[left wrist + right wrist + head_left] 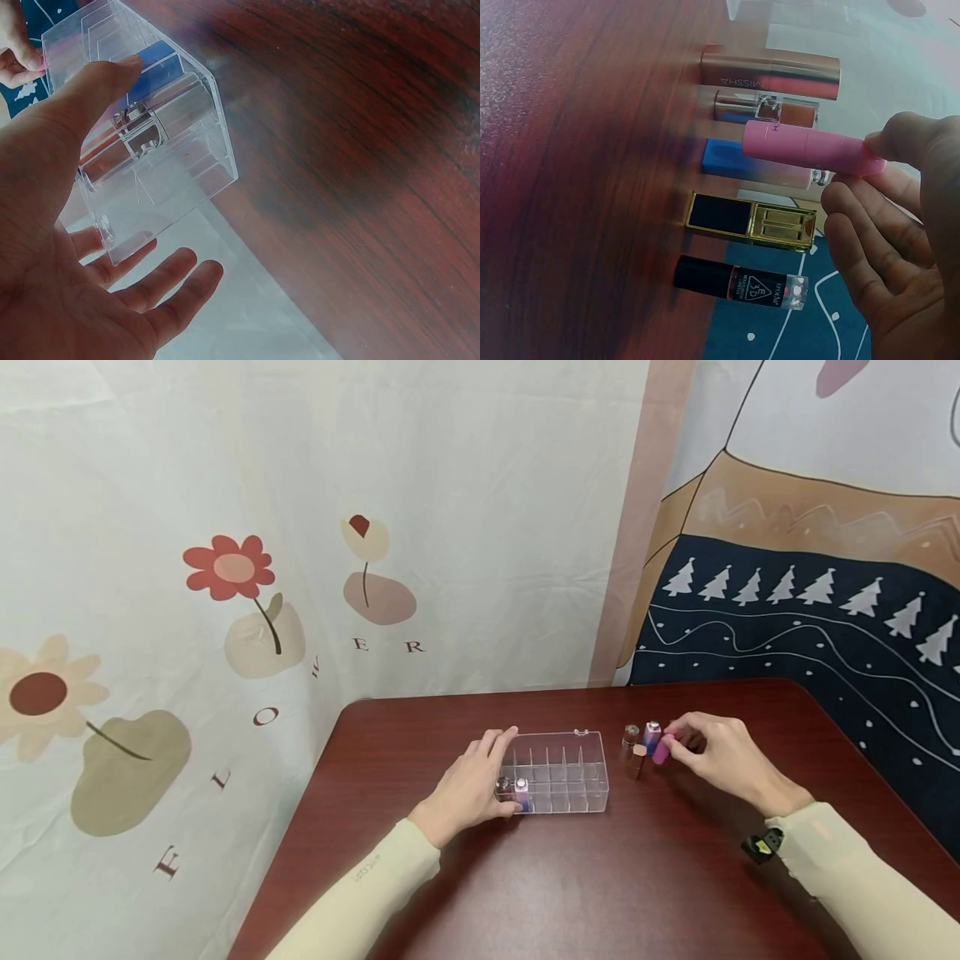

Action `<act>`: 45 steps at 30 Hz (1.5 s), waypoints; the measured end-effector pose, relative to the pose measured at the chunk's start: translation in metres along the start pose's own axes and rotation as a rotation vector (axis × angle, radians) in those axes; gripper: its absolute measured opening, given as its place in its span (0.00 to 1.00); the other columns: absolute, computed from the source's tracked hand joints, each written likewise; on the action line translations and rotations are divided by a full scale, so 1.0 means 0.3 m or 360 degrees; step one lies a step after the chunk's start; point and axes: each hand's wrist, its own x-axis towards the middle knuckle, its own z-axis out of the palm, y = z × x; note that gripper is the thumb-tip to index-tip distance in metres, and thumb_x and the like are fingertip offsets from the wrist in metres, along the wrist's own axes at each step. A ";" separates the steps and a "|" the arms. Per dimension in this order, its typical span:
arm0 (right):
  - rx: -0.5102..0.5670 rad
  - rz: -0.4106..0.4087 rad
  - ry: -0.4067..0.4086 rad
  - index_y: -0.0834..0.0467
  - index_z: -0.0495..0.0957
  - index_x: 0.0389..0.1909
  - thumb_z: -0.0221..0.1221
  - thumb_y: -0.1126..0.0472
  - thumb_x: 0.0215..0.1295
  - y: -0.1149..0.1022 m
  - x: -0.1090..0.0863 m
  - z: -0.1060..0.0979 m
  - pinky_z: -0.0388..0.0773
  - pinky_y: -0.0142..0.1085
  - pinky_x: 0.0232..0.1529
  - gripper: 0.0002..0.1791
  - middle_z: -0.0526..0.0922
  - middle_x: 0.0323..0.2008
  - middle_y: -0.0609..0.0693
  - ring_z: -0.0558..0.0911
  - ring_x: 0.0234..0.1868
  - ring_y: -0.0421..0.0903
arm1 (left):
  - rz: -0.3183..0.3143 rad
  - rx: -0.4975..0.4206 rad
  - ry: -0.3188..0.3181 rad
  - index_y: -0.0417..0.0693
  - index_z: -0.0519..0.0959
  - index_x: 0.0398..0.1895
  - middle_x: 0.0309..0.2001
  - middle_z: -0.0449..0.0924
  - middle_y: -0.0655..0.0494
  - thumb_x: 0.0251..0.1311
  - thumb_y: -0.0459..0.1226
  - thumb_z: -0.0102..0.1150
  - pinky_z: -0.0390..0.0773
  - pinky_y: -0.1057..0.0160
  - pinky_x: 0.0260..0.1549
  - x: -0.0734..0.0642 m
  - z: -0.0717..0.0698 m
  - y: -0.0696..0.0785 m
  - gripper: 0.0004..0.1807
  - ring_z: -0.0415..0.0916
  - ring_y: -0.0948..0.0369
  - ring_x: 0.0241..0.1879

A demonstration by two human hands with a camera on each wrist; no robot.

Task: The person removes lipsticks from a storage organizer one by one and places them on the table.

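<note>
My left hand point(468, 781) grips the left end of a clear compartment organizer point(567, 803), its thumb at the near wall. Inside that end stand a dark-topped tube point(504, 788) and a lipstick with a pale top and blue base point(522, 795). To the right of the box, my right hand point(723, 758) pinches a pink lipstick point(810, 148) at one end between thumb and fingers. The pink tube is tilted and overlaps a blue-and-pale lipstick point(724, 157) in the right wrist view.
Around the pink tube stand a rose-brown lipstick point(772, 72), a clear-capped tube point(739, 106), a black-and-gold lipstick point(720, 214) and a black lipstick point(705, 277). They share the dark red wooden table point(570, 893). Printed cloths point(480, 527) hang behind it.
</note>
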 end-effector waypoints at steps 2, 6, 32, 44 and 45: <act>-0.0002 -0.0007 0.0002 0.53 0.93 0.47 0.82 0.63 0.69 0.003 -0.002 0.005 0.90 0.31 0.38 0.11 0.92 0.36 0.42 0.84 0.35 0.32 | 0.0000 0.0000 0.0002 0.45 0.59 0.93 0.80 0.74 0.40 0.51 0.58 0.95 0.89 0.46 0.71 -0.001 0.001 0.000 0.73 0.83 0.39 0.69; 0.0001 -0.0016 0.0008 0.53 0.93 0.47 0.82 0.64 0.68 0.007 -0.006 0.014 0.91 0.33 0.38 0.11 0.92 0.36 0.42 0.84 0.35 0.31 | -0.0003 -0.0003 0.0002 0.45 0.59 0.93 0.80 0.74 0.40 0.51 0.59 0.95 0.90 0.46 0.70 -0.002 0.002 0.001 0.73 0.84 0.40 0.69; 0.0010 0.0015 -0.0066 0.52 0.93 0.45 0.83 0.64 0.68 0.021 -0.025 0.053 0.89 0.31 0.38 0.10 0.92 0.35 0.41 0.85 0.35 0.32 | -0.0001 0.0016 -0.0010 0.46 0.58 0.94 0.81 0.73 0.40 0.52 0.59 0.94 0.89 0.46 0.70 -0.003 -0.007 0.006 0.73 0.84 0.40 0.69; 0.0030 0.0038 -0.0099 0.52 0.93 0.46 0.83 0.63 0.68 0.023 -0.024 0.058 0.90 0.31 0.40 0.10 0.93 0.38 0.43 0.87 0.37 0.35 | -0.0003 0.0010 -0.0019 0.45 0.58 0.94 0.81 0.73 0.40 0.53 0.59 0.94 0.88 0.46 0.72 -0.003 -0.006 0.004 0.73 0.83 0.40 0.70; 0.0030 0.0035 -0.0093 0.52 0.93 0.45 0.83 0.63 0.68 0.022 -0.023 0.059 0.90 0.31 0.40 0.10 0.93 0.37 0.43 0.87 0.36 0.35 | -0.0002 0.0009 -0.0020 0.45 0.58 0.94 0.81 0.73 0.40 0.52 0.59 0.94 0.88 0.46 0.72 -0.003 -0.006 0.004 0.73 0.83 0.40 0.70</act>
